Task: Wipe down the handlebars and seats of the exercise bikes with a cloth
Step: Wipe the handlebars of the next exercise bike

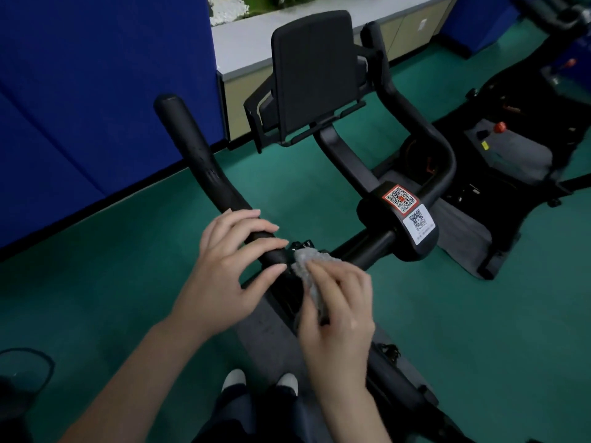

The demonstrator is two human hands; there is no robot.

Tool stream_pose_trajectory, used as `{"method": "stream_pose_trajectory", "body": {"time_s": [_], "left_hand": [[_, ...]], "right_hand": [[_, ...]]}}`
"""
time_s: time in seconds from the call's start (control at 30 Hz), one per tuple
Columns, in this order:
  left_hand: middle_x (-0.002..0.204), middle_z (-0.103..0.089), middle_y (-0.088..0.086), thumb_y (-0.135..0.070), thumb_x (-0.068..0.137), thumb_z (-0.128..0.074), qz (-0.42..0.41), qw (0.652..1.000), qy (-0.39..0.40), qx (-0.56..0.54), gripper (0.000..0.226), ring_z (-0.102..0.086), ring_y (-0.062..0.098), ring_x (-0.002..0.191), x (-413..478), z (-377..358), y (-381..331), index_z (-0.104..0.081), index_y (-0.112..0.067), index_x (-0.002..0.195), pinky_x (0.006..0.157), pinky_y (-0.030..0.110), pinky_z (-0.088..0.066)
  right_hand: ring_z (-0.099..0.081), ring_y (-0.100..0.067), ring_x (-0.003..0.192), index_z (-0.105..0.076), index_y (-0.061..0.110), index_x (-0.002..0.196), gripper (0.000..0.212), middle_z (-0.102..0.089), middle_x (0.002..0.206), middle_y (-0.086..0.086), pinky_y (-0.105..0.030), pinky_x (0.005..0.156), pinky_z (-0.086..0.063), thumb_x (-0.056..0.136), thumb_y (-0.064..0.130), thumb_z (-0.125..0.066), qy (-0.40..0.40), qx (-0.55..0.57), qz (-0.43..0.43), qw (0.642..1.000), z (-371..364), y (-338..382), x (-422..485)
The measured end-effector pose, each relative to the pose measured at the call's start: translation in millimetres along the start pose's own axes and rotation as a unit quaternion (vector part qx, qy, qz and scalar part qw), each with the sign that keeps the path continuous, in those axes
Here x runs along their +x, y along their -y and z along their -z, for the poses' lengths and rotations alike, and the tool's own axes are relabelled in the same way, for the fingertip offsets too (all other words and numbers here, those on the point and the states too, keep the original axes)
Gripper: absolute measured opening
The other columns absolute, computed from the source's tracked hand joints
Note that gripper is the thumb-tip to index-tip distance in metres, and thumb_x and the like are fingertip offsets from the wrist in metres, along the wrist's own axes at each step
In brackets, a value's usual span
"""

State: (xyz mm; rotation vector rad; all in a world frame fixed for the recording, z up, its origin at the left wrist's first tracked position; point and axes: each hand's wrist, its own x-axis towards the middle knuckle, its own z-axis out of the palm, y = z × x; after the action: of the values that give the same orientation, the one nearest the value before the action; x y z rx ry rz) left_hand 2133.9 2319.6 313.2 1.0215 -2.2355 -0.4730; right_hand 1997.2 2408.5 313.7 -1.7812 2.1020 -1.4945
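A black exercise bike handlebar [204, 167] curves from the upper left down to a centre clamp [406, 219] bearing two QR stickers, then up the right side [425, 135]. My left hand [230, 266] lies over the bar's lower left bend, fingers fairly straight across it. My right hand [339, 305] grips a crumpled grey cloth [307, 266] and presses it against the bar just right of my left hand. A black tablet holder [316, 75] stands above the clamp. No seat is in view.
A blue partition [96, 91] runs along the left. A second bike [518, 148] stands at the right on the green floor [479, 330]. A low cabinet [243, 100] sits behind. A dark bin [22, 372] is at the lower left. My shoes [259, 382] are below.
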Motion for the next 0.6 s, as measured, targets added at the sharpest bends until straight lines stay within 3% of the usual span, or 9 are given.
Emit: {"method": "stream_pose_trajectory", "body": {"time_s": [0.13, 0.27, 0.47, 0.6], "left_hand": [[0.124, -0.054, -0.011, -0.048, 0.086, -0.057, -0.016, 1.0, 0.02, -0.013, 0.04, -0.037, 0.01, 0.13, 3, 6, 5, -0.064, -0.023, 0.117, 0.115, 0.031, -0.015], [0.13, -0.052, -0.009, -0.05, 0.084, -0.06, -0.036, 0.999, 0.024, -0.012, 0.046, -0.036, 0.012, 0.133, 4, 9, 9, -0.062, -0.022, 0.12, 0.115, 0.036, -0.019], [0.135, -0.05, -0.008, -0.054, 0.084, -0.059, -0.032, 0.999, 0.033, -0.01, 0.05, -0.033, 0.012, 0.136, -5, 12, 17, -0.061, -0.021, 0.123, 0.115, 0.038, -0.019], [0.137, -0.048, -0.011, -0.054, 0.084, -0.057, -0.032, 0.999, 0.038, -0.016, 0.052, -0.031, 0.009, 0.137, -6, 15, 19, -0.059, -0.023, 0.125, 0.116, 0.038, -0.019]], "right_hand": [[-0.051, -0.014, 0.1, -0.071, 0.003, 0.103, 0.023, -0.067, 0.101, -0.002, -0.018, 0.095, -0.04, 0.083, 0.001, -0.058, 0.003, -0.066, -0.049, 0.997, 13, -2, 11], [-0.055, -0.018, 0.092, -0.072, 0.006, 0.1, 0.023, -0.066, 0.093, -0.001, -0.011, 0.087, -0.036, 0.08, 0.001, -0.061, 0.072, -0.074, -0.066, 0.992, 3, 17, 16], [-0.058, -0.028, 0.083, -0.071, 0.007, 0.086, 0.009, -0.065, 0.078, -0.009, -0.037, 0.073, -0.045, 0.084, 0.007, -0.062, 0.226, -0.14, -0.09, 0.96, 12, 15, 53], [-0.057, -0.027, 0.082, -0.072, 0.007, 0.086, 0.01, -0.066, 0.077, -0.008, -0.035, 0.071, -0.044, 0.083, 0.004, -0.063, 0.192, -0.155, -0.096, 0.964, 12, 22, 47]]}}
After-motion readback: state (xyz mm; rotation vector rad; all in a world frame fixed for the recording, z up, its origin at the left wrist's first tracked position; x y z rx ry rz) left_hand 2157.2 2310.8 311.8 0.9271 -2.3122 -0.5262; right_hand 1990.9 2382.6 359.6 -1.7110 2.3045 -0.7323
